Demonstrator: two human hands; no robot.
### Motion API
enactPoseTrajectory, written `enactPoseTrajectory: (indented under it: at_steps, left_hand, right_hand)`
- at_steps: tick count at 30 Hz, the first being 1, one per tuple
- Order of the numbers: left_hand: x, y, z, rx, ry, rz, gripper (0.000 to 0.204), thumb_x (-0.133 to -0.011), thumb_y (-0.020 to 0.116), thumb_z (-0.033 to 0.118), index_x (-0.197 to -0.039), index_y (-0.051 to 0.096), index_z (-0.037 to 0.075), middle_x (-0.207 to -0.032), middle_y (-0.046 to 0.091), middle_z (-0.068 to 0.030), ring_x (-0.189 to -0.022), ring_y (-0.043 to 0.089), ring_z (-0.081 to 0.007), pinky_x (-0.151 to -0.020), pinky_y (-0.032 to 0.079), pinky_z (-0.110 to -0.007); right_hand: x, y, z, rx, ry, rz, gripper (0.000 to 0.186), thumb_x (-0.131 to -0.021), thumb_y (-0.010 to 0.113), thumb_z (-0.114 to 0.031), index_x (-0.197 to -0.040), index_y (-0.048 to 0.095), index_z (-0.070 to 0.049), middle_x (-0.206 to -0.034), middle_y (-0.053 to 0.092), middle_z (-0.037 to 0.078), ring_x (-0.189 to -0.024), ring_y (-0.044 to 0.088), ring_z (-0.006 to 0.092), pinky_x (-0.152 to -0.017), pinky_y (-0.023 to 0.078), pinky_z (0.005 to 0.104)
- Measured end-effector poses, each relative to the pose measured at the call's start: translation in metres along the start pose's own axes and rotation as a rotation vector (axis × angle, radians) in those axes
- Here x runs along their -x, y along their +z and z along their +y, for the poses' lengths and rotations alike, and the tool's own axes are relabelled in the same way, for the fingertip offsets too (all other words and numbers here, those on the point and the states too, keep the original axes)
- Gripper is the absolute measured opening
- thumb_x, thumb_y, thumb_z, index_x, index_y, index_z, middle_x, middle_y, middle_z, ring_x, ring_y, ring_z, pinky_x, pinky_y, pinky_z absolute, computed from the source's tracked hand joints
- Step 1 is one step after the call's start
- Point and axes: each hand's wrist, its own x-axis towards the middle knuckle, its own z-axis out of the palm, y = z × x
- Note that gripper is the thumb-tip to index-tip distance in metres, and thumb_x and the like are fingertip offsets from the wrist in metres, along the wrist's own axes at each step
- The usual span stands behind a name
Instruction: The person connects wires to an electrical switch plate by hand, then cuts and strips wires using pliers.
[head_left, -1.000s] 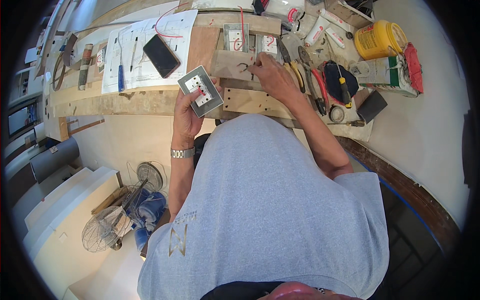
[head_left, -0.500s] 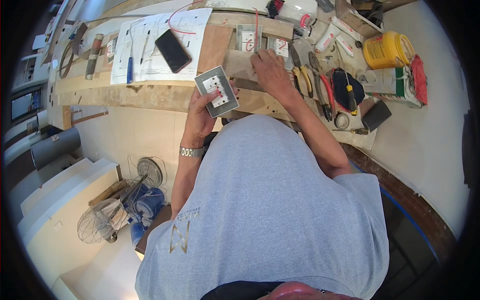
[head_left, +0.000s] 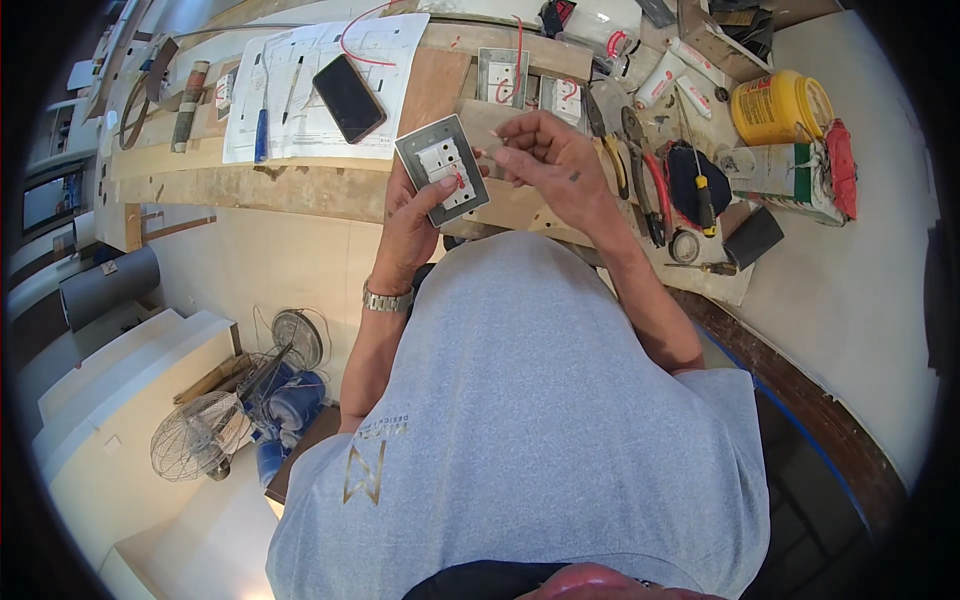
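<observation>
My left hand [head_left: 408, 222] holds a grey-framed white socket assembly [head_left: 444, 180] tilted, with its thumb across the face beside a short red wire. My right hand [head_left: 560, 175] is just right of it, fingers curled, thumb and forefinger close together near the socket's edge around something small that I cannot make out. Behind them two more socket assemblies [head_left: 565, 100] with curled red wires sit on the wooden bench; one has a long red wire [head_left: 519, 40] rising from it.
A black phone [head_left: 348, 100] and blue screwdriver [head_left: 261, 138] lie on printed plans [head_left: 270, 65] at left. Pliers [head_left: 640, 170], a yellow-black screwdriver [head_left: 706, 205], tubes [head_left: 660, 85], a yellow tub [head_left: 780, 108] and a green-white can [head_left: 775, 175] crowd the right. Fans [head_left: 200, 435] stand below left.
My right hand has drawn back from the rear socket assemblies toward the held one, turning so its curled fingers show. My left hand has shifted rightward with its assembly.
</observation>
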Motion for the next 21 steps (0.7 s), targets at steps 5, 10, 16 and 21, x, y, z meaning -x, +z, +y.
enactPoseTrajectory:
  at_steps: [5,10,16,21]
  left_hand:
    - [0.001,0.004,0.002,0.006,0.02,0.03,0.057,-0.098,0.066,0.003,-0.151,0.046,0.006,-0.137,0.069,-0.0188,-0.122,0.072,-0.0262,-0.104,0.061,-0.043]
    - [-0.001,0.002,0.001,0.009,0.047,0.035,0.053,-0.099,0.066,0.004,-0.148,0.048,0.007,-0.134,0.07,-0.015,-0.122,0.07,-0.0229,-0.104,0.06,-0.041]
    - [0.0,0.003,0.002,-0.009,0.063,0.029,0.052,-0.099,0.068,0.004,-0.147,0.049,0.007,-0.134,0.07,-0.014,-0.121,0.07,-0.0216,-0.103,0.059,-0.039]
    - [0.001,0.005,0.003,-0.024,0.075,0.027,0.053,-0.099,0.068,0.003,-0.147,0.048,0.007,-0.134,0.07,-0.0137,-0.122,0.07,-0.0218,-0.104,0.058,-0.039]
  right_hand:
    - [0.009,0.013,-0.004,-0.033,-0.011,-0.05,0.032,-0.101,0.077,-0.011,-0.129,0.063,0.0,-0.099,0.07,0.005,-0.083,0.066,0.0087,-0.073,0.055,0.0248]
    - [0.01,0.017,-0.003,-0.043,-0.02,-0.079,0.028,-0.1,0.077,-0.008,-0.122,0.061,0.0,-0.1,0.07,0.006,-0.09,0.068,0.0088,-0.078,0.058,0.0257]
    - [0.01,0.02,0.002,0.026,-0.1,-0.051,0.024,-0.101,0.076,-0.008,-0.119,0.062,0.0,-0.101,0.072,0.006,-0.091,0.069,0.0086,-0.08,0.059,0.0261]
    - [0.01,0.021,0.004,0.1,-0.155,-0.018,0.023,-0.1,0.077,-0.009,-0.116,0.064,0.0,-0.1,0.074,0.007,-0.089,0.071,0.0099,-0.079,0.06,0.027]
